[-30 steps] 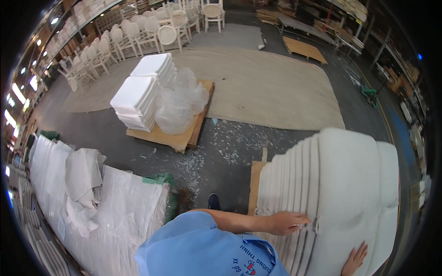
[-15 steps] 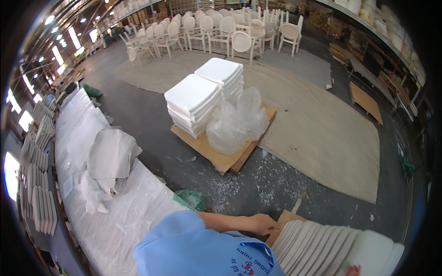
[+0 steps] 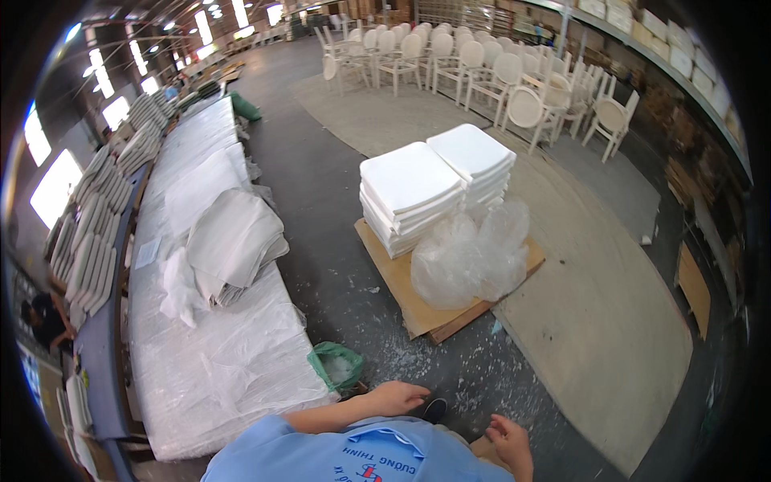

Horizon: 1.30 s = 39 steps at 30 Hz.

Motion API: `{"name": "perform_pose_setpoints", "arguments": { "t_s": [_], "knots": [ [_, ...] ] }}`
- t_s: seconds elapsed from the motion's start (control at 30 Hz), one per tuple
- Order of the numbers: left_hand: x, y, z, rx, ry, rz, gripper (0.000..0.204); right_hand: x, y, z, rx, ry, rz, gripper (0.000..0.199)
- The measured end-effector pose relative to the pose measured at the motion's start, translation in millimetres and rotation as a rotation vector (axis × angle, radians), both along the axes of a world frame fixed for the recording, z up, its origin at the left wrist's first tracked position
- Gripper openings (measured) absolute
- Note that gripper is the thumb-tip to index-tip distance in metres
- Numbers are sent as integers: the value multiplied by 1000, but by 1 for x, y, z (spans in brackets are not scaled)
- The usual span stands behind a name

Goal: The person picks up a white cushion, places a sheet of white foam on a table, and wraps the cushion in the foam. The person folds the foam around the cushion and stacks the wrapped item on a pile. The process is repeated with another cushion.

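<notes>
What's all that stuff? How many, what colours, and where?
Board: one, tan, mid-floor
Pad stacks: two, white, on board
Plastic: one heap, clear, beside stacks
Mats: two, beige and grey, on floor
Chairs: many, cream, back
Wrapped table: one, whitish, left
Sheets: one pile, grey, on table
Bag: one, green, table's near end
Cushions: many, pale, far left
Person: one, dark top, left edge
Shirt: one, blue, bottom
Shoe: one, dark, bottom middle
Left hand: one, bare, left of shoe
Right hand: one, bare, right of shoe

A table (image 3: 233, 377) lies left, a sheet pile (image 3: 229, 237) on it; ahead, cushion stacks (image 3: 409, 189) and a plastic bundle (image 3: 470, 261) share a pallet (image 3: 395, 287). Chairs (image 3: 472, 55) stand behind.
</notes>
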<state>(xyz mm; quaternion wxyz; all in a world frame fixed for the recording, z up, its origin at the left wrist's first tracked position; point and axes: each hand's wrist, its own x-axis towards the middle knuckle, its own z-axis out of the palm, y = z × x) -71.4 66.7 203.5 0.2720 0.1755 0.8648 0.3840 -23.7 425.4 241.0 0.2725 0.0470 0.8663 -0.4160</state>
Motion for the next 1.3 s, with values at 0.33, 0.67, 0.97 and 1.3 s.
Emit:
{"name": "perform_pose_setpoints", "arguments": {
  "t_s": [0.33,0.67,0.97,1.3],
  "knots": [
    [-36,-40,24,129,-76,783,42,-297,-69,-11,-212,269,225,38],
    [-93,-193,6,106,-24,1108,42,-357,-349,-42,-403,-96,777,37],
    [-113,-309,20,92,115,1571,37,-448,-456,-81,-126,-94,1228,50],
    [-191,-350,-34,197,-183,1864,36,-687,-624,-101,103,-129,1316,58]
  ]
}}
